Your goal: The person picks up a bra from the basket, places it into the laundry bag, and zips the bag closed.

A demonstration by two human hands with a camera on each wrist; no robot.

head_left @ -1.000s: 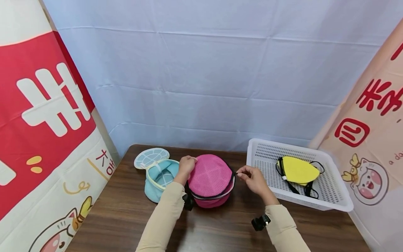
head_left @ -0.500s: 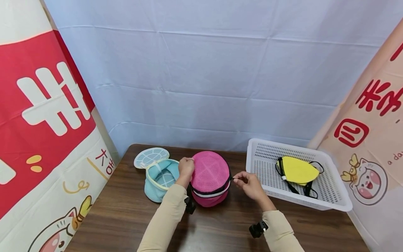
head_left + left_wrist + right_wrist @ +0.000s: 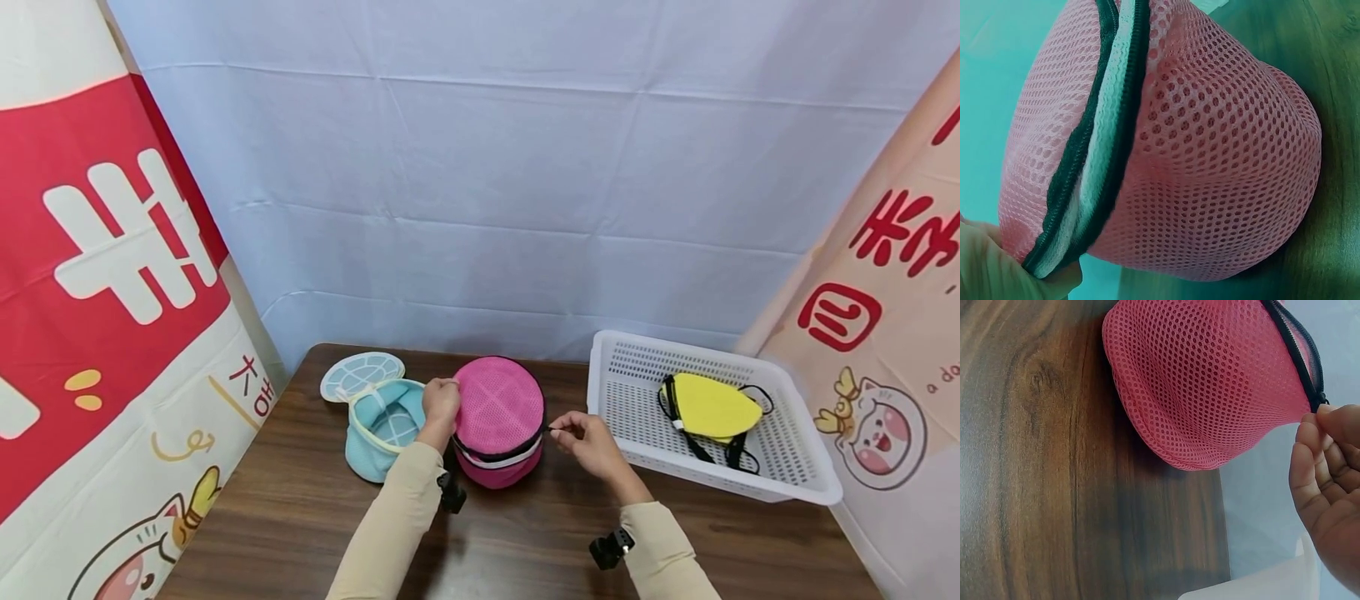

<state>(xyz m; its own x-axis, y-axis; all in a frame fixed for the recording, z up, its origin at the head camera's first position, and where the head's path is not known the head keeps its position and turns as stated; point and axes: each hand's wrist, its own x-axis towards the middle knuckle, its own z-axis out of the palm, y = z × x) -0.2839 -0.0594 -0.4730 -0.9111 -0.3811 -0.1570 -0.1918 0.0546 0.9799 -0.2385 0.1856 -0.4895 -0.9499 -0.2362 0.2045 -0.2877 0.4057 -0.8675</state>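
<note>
Left grip [image 3: 441,404] on upright pink mesh bag [image 3: 498,477], lid [image 3: 499,404] uppermost

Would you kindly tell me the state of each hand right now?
Left hand: closed, holding the pink bag by its rim.
Right hand: closed, pinching one end of the zipper.

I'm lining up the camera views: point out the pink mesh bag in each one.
Head: pink mesh bag, below centre, between left hand and right hand.
Left wrist: across the middle, reaching the top edge.
Right wrist: top, right of centre.
Shared landmark: black zipper trim.
</note>
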